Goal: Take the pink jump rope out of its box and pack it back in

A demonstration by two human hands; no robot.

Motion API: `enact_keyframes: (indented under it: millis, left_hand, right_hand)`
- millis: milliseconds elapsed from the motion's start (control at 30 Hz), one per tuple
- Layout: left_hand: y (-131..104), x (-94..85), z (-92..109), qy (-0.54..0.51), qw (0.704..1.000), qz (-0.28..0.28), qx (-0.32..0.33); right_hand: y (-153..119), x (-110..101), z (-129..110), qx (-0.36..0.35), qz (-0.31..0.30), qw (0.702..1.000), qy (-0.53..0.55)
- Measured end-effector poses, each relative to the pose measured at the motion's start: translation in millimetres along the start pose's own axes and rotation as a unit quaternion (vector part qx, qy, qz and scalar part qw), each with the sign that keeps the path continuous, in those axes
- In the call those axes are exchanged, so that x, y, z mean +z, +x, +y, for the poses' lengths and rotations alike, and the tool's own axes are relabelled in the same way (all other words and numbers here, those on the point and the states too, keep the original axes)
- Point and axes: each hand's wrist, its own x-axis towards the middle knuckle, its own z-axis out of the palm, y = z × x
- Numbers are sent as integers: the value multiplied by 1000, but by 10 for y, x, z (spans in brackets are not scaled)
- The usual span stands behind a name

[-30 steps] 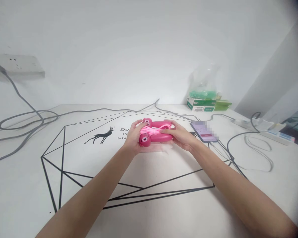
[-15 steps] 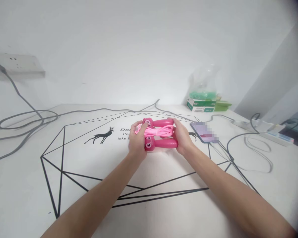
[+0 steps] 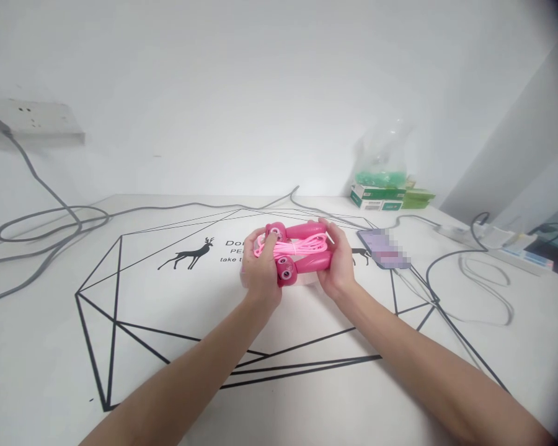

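A pink jump rope [image 3: 302, 246] is held between both hands above the white table. Its two handles lie side by side, each with an animal-face head on the left end, and the lighter pink cord is bundled between them. My left hand [image 3: 261, 263] is closed around the head ends, its thumb resting over the cord. At the opposite side, my right hand [image 3: 338, 260] grips the plain handle ends. What lies under the rope is mostly hidden; a pale edge shows beneath the nearer handle.
A phone [image 3: 382, 248] lies right of my hands, with a cable at its lower edge. Green-and-white boxes [image 3: 376, 197] carry a clear plastic bag [image 3: 384, 155] near the wall. Grey cords [image 3: 195, 204] run along the table's back, and a power strip [image 3: 516, 257] sits at right.
The jump rope has tilted slightly, its nearer handle's right end now farther back. My right hand has turned and shifted a little with it; my left hand keeps its hold.
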Motion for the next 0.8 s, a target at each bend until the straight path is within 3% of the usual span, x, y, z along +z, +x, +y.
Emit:
enact_keyframes:
  millis: [133, 367, 667, 800]
  left_hand:
    - [-30, 12, 12, 2, 1000, -11, 13]
    - [-33, -2, -27, 59, 997, -32, 45]
    - [28, -4, -33, 161, 969, -159, 101]
    - [114, -106, -25, 241, 929, -224, 169]
  right_hand:
    - [-14, -6, 11, -17, -14, 1000, -10]
    - [60, -43, -24, 21, 39, 999, -29]
    - [317, -232, -99, 46, 72, 996, -12]
    - [515, -383, -208, -18, 75, 997, -12]
